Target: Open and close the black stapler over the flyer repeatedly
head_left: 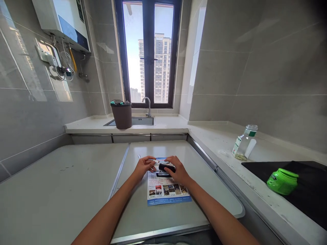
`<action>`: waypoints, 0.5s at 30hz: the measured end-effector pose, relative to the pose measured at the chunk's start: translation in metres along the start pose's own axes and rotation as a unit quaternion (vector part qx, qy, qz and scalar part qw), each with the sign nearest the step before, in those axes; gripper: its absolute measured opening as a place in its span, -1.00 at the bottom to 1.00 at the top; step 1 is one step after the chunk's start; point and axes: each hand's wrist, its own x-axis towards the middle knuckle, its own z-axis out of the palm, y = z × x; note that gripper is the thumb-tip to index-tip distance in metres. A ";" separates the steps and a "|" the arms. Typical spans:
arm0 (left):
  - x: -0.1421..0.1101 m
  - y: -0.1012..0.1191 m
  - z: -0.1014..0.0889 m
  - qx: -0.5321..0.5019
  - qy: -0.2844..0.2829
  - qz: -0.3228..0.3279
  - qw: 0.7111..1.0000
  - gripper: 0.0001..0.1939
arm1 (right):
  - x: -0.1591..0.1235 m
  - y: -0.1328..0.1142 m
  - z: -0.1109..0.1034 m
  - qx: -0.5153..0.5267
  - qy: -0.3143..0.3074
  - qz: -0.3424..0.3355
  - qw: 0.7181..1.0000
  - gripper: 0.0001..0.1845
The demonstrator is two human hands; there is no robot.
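Observation:
A printed flyer with a blue bottom band and rows of small photos lies on the white board top. Above its upper half, my right hand grips a black stapler, its long body pointing left. My left hand is at the stapler's left end, thumb and fingers pinched together. Something small and pale shows at those fingertips, too small to name. A tiny thin silver strip rests on the board just beyond my left hand.
A brown bin stands at the edge of the sink, near the faucet. On the right counter are a clear glass bottle, a black cooktop and a green jar lying tilted. A water heater hangs upper left.

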 end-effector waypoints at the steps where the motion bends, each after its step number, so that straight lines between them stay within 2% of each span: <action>1: -0.002 0.001 0.003 0.011 -0.015 0.005 1.000 -0.56 | 0.000 -0.005 0.001 -0.019 -0.001 -0.033 0.999 -0.69; 6: -0.009 0.002 0.016 0.026 -0.070 0.007 0.997 -0.57 | -0.003 -0.015 0.011 -0.097 -0.023 -0.157 0.983 -0.69; 9: -0.012 0.003 0.020 0.026 -0.076 0.009 0.997 -0.59 | -0.006 -0.015 0.013 -0.114 -0.033 -0.190 0.975 -0.73; 12: -0.012 0.006 0.021 0.027 -0.073 0.008 0.997 -0.54 | -0.005 -0.016 0.012 -0.097 -0.021 -0.156 0.983 -0.75; 15: -0.007 0.006 0.017 0.041 -0.038 0.013 0.998 -0.44 | -0.001 -0.008 0.003 -0.058 0.033 -0.046 0.997 -0.77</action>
